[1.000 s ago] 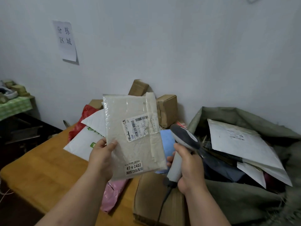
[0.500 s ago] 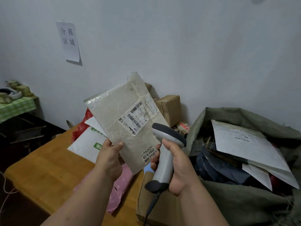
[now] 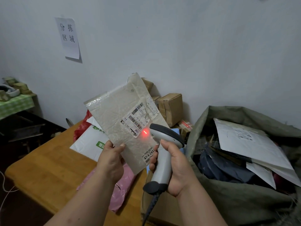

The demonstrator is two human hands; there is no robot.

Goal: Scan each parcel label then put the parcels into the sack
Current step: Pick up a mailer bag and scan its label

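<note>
Nearest, the right hand curls round the scanner; left of it, the left hand pinches the beige parcel, sticker reading "47-4-2402". Right of the scanner gapes the sack; beyond, a wall sign reads "分拣区域".

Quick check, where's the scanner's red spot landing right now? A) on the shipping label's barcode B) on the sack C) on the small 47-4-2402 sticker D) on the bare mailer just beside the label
D: the red spot glows on the bubble mailer just off the shipping label, short of its barcodes, with the scanner in the right hand.
</note>
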